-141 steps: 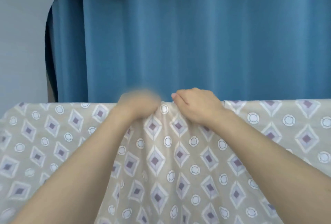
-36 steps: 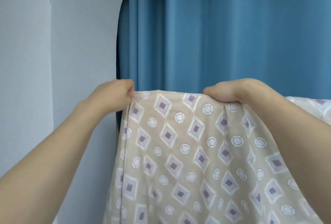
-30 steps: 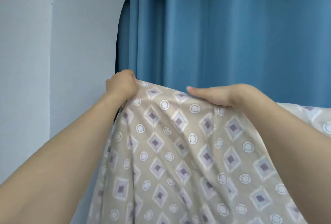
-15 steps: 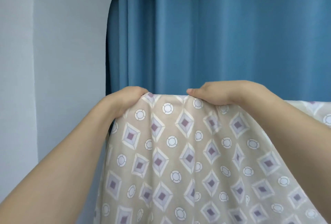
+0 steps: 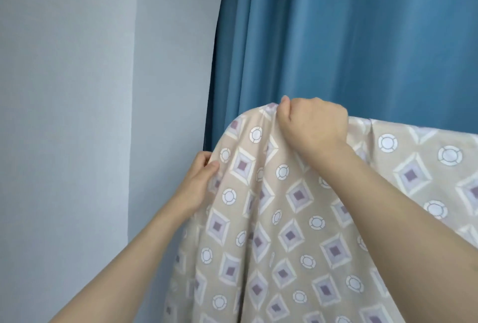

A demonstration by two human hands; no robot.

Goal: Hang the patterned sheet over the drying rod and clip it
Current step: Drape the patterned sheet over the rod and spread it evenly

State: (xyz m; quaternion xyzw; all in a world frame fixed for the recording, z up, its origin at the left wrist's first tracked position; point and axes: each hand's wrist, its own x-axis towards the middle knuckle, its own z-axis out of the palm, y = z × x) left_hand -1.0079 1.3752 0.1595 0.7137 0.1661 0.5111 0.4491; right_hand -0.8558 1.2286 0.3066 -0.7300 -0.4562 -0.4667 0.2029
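The beige patterned sheet (image 5: 297,232), printed with purple diamonds and white rings, drapes over a horizontal top line that runs off to the right. The drying rod itself is hidden under the fabric. My right hand (image 5: 313,126) grips a bunch of the sheet at the top fold, fingers curled into it. My left hand (image 5: 199,180) pinches the sheet's left side edge, lower than the right hand, with the thumb on the front of the cloth. No clip is in view.
A blue curtain (image 5: 349,38) hangs close behind the sheet. A pale grey wall (image 5: 77,115) with a vertical corner fills the left side.
My left hand has dropped from the top corner down along the sheet's left edge. My right hand has bunched the top fold. The view has shifted so the sheet sits further right.
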